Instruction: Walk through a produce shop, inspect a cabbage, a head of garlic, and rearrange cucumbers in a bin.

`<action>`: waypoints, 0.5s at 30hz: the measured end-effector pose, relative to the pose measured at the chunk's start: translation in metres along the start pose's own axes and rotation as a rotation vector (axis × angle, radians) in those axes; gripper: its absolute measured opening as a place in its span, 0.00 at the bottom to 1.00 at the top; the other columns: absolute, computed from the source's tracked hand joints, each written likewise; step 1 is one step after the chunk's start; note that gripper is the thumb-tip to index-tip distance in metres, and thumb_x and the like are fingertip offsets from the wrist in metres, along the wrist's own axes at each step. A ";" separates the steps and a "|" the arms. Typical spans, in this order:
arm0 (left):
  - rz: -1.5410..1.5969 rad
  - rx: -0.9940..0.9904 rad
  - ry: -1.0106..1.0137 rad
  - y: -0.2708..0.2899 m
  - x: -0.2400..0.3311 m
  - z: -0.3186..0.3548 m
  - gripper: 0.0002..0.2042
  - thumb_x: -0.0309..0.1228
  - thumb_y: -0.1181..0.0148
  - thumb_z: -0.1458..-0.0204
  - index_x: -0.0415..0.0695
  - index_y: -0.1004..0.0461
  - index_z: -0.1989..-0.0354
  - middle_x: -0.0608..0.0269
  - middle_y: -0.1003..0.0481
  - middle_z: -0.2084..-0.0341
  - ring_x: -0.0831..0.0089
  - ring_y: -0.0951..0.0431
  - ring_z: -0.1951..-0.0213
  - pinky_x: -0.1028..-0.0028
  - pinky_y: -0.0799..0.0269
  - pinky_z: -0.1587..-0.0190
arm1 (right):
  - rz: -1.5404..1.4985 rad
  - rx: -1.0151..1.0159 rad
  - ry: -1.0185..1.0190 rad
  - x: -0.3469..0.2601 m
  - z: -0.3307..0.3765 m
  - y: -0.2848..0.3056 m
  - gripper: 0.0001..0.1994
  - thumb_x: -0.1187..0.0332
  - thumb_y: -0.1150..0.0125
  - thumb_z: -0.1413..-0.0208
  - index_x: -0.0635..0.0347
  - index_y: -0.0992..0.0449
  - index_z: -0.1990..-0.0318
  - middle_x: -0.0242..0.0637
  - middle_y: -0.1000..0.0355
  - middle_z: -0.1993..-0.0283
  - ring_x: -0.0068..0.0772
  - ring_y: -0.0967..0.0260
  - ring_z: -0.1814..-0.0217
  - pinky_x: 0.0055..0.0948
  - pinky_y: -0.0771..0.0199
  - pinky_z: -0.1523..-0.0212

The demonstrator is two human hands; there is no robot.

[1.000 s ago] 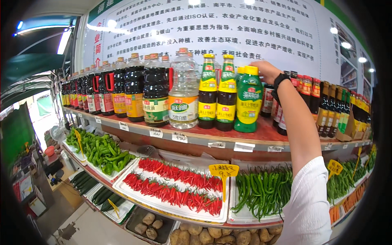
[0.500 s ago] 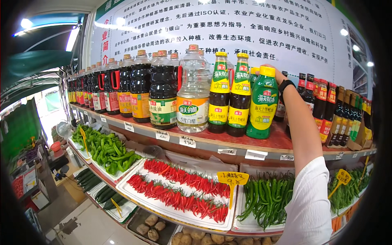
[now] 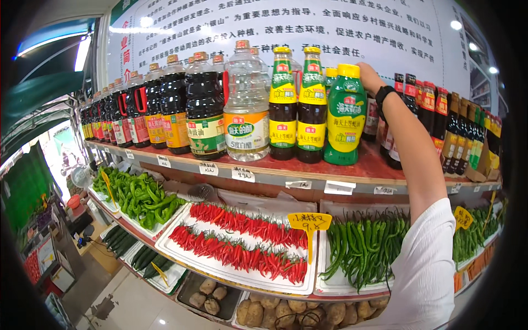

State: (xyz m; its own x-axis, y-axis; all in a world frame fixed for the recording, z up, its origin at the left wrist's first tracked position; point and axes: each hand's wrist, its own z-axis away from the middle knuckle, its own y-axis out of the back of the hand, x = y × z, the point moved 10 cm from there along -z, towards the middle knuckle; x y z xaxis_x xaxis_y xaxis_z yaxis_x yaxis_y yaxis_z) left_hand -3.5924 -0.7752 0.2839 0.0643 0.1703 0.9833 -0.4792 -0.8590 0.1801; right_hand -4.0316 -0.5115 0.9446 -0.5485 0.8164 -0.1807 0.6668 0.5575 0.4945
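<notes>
My right hand (image 3: 369, 77) reaches up to the wooden shelf (image 3: 308, 171) and lies against the upper back of a green bottle with a yellow cap (image 3: 345, 118). Its fingers are hidden behind the bottle, so the grip cannot be made out. A black band sits on the wrist (image 3: 383, 94), and a white sleeve (image 3: 423, 269) covers the upper arm. The bottle stands upright on the shelf beside two dark bottles with green and yellow labels (image 3: 298, 104). My left hand is out of view.
The shelf carries a clear oil bottle (image 3: 246, 104), dark sauce jugs (image 3: 187, 107) and small red-capped bottles (image 3: 440, 124). Below lie white trays of red chillies (image 3: 236, 247), green peppers (image 3: 144, 197) and long green chillies (image 3: 360, 250), with a yellow price sign (image 3: 309, 223), cucumbers and potatoes (image 3: 286, 313).
The view has drawn closer to the shelf and shifted a little. My right hand stays at the green bottle, which still stands in its place.
</notes>
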 end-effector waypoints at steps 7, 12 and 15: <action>-0.073 -0.024 0.025 -0.008 -0.004 0.007 0.07 0.31 0.48 0.43 0.40 0.28 0.67 0.59 0.27 0.79 0.74 0.29 0.75 0.72 0.33 0.71 | 0.052 -0.050 -0.209 -0.052 0.047 0.054 0.22 0.62 0.39 0.57 0.82 0.27 0.67 0.58 0.26 0.70 0.47 0.25 0.67 0.38 0.28 0.66; -0.018 -0.063 0.016 -0.008 -0.002 0.014 0.10 0.27 0.50 0.43 0.43 0.30 0.54 0.62 0.26 0.73 0.74 0.28 0.71 0.73 0.31 0.68 | 0.079 -0.084 -0.252 -0.056 0.058 0.069 0.24 0.59 0.40 0.57 0.82 0.27 0.67 0.56 0.26 0.70 0.46 0.26 0.69 0.37 0.29 0.67; 0.002 -0.013 -0.025 0.029 0.034 0.016 0.21 0.25 0.51 0.45 0.44 0.38 0.40 0.61 0.25 0.64 0.72 0.26 0.66 0.73 0.29 0.64 | 0.006 0.025 -0.222 -0.057 0.062 0.078 0.18 0.62 0.43 0.54 0.73 0.28 0.80 0.40 0.34 0.83 0.29 0.39 0.79 0.34 0.37 0.75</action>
State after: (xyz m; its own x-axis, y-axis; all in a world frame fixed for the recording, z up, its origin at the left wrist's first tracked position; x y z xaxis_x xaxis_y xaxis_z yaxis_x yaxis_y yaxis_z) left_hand -3.5898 -0.8018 0.3229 0.0855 0.1567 0.9839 -0.4908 -0.8528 0.1784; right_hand -3.9173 -0.5054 0.9404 -0.4220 0.8313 -0.3617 0.6837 0.5538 0.4752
